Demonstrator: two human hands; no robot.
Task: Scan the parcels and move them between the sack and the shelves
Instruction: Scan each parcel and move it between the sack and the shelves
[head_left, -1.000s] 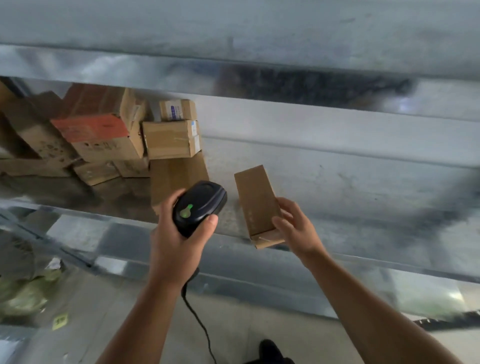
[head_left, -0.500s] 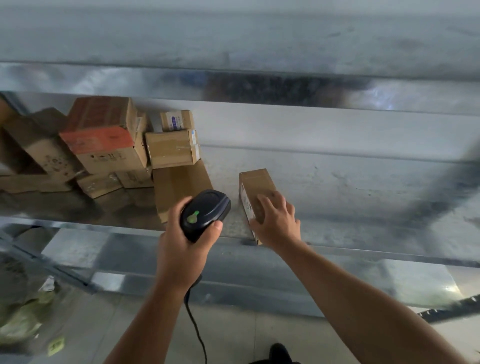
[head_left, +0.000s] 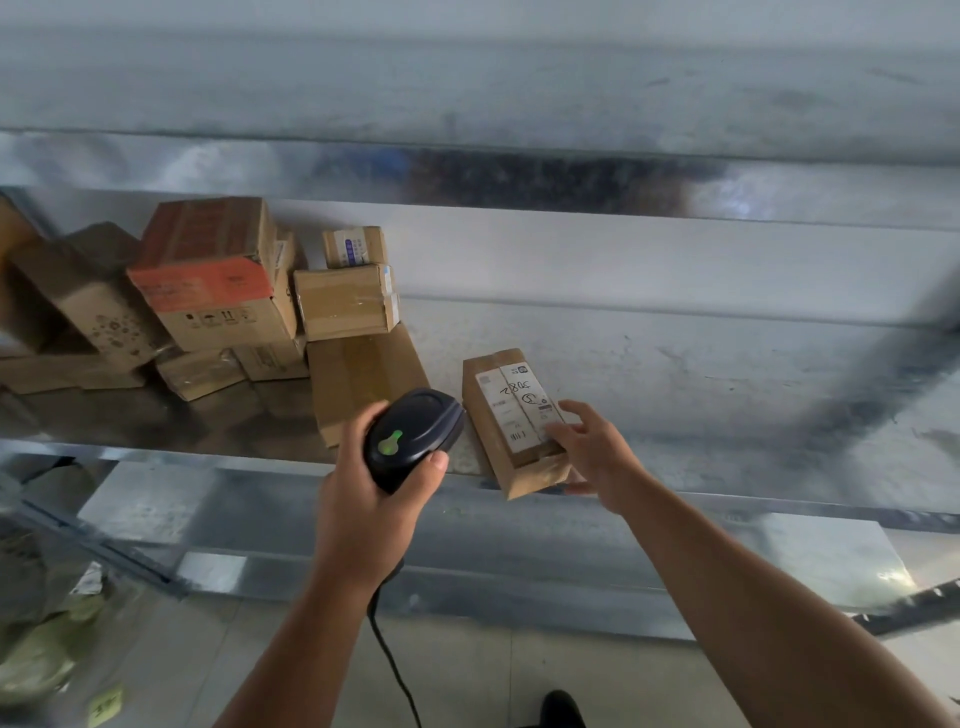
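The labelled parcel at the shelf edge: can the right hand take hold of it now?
Probably yes: the open right hand rests its fingers on the labelled parcel, and nothing covers it.

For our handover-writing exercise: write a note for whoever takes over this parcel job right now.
Left grip holds the scanner. Right grip, fingers straight, touches the labelled parcel, lying label up on the shelf, near corner over the front edge. Other boxes are stacked at the shelf's left. Done: parcel shelved. Left: scan its label if unscanned, push it fully in, continue.
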